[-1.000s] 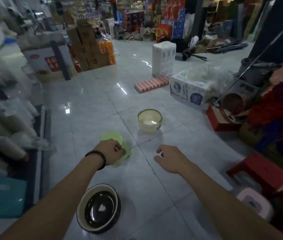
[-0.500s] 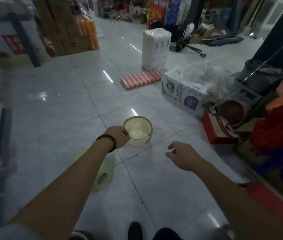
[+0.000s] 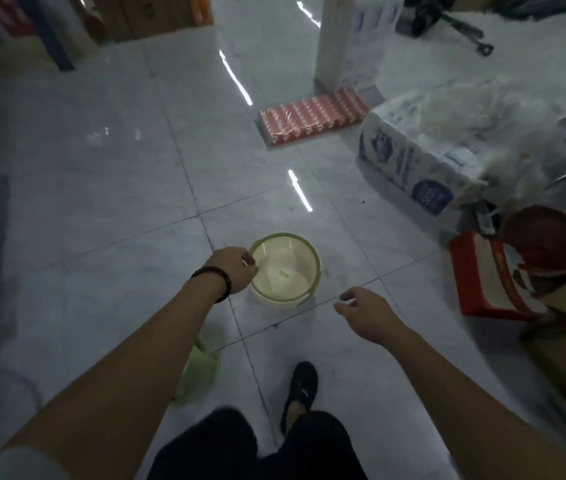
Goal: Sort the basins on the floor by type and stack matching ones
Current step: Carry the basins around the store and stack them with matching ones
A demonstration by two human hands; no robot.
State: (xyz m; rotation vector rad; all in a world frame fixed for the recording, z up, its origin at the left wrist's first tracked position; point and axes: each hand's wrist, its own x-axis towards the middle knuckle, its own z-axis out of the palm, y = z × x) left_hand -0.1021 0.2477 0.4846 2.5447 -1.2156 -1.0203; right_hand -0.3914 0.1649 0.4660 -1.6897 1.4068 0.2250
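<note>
Reaching down with both arms, the person has the left hand (image 3: 234,270) at the left rim of the cream basin (image 3: 286,284). The basin stands upright on the grey tiled floor (image 3: 101,202), just beyond a crossing of the tile joints. It has a green lip and a small green squiggle on its bottom. The fingers of that hand are curled close together at the lip with the thumb lying over the edge, so they look to be pinching the rim. The fingertips themselves are hidden behind the knuckles. A black wristband (image 3: 220,284) sits on that wrist. The right hand (image 3: 368,315) hangs above the floor just right of the basin and apart from it. Its fingers are loosely bent and a little spread, with nothing in them.

A pale green basin (image 3: 203,372) lies on the floor nearer the person. It is too blurred to tell how it sits, and the left forearm crosses over it and hides a good part. 1 black shoe (image 3: 300,389) is planted on the tiles between the 2 arms. Farther off a red shrink-wrapped pack (image 3: 312,119) lies flat on the floor, with a tall white pack (image 3: 350,39) standing behind it. To the right a white printed bundle (image 3: 409,168) lies under crumpled clear plastic. Near it is a red box (image 3: 475,282), just beside a brown round vessel (image 3: 544,240).
</note>
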